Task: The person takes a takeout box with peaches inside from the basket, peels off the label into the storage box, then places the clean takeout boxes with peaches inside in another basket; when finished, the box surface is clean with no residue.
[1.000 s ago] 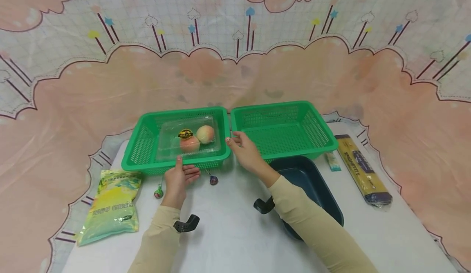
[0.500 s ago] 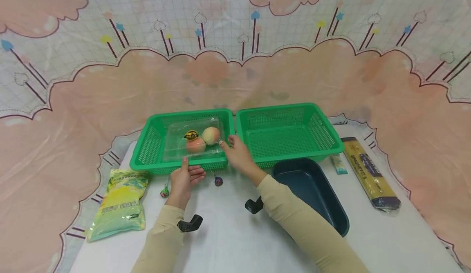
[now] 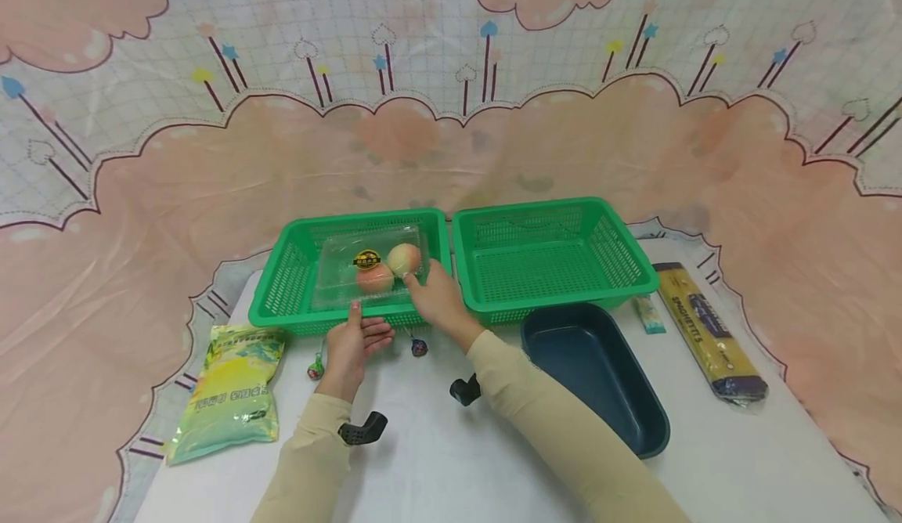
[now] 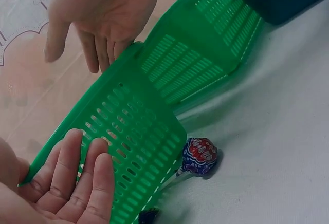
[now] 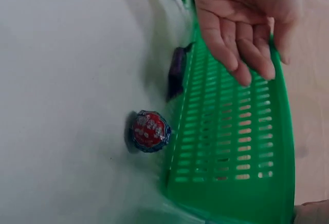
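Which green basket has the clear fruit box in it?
The left basket, nearer the yellow-green bag: the clear box sits inside it, whereas the right basket has no box.

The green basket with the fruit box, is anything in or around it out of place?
Nothing looks spilled. Slightly odd: a green lollipop and a dark lollipop lie loose on the table outside the basket, and the fruit sits toward one end of its box.
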### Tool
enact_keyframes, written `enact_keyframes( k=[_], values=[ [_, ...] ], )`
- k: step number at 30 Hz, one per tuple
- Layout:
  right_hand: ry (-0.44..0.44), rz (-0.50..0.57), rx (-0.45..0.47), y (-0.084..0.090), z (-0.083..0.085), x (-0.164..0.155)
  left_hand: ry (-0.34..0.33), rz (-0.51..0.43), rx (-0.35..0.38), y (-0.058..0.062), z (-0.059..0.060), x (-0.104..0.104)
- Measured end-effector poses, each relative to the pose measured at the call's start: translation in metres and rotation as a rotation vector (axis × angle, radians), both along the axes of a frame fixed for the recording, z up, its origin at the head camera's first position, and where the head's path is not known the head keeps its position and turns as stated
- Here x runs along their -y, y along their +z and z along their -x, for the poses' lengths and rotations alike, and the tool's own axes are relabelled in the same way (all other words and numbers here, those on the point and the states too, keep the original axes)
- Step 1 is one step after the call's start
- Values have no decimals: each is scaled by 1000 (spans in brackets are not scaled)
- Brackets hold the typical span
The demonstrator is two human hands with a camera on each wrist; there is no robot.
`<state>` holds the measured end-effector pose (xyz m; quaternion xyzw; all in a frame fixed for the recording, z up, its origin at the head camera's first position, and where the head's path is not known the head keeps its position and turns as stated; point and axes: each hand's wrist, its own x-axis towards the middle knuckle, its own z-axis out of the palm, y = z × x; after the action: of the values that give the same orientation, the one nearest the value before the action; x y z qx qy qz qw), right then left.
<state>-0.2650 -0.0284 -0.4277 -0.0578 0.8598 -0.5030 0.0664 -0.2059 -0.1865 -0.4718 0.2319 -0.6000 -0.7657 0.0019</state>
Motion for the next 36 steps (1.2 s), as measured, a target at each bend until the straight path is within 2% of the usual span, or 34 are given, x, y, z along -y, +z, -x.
enact_keyframes(
  k=[14,18,23,28,36],
  values=[
    [-8,-69,-15,-4,17,15,-7,-12,15,2,1,2],
    [1,-113,-57,-8,21,20,0,-2,11,0,1,2],
    [-1,-280,-134,-15,25,28,7,5,-6,-3,-1,0],
    [-58,-458,-165,-17,28,35,-2,12,-25,-3,0,-3],
    [-61,-541,-116,-17,28,46,2,27,-4,-3,-1,1]
  ],
)
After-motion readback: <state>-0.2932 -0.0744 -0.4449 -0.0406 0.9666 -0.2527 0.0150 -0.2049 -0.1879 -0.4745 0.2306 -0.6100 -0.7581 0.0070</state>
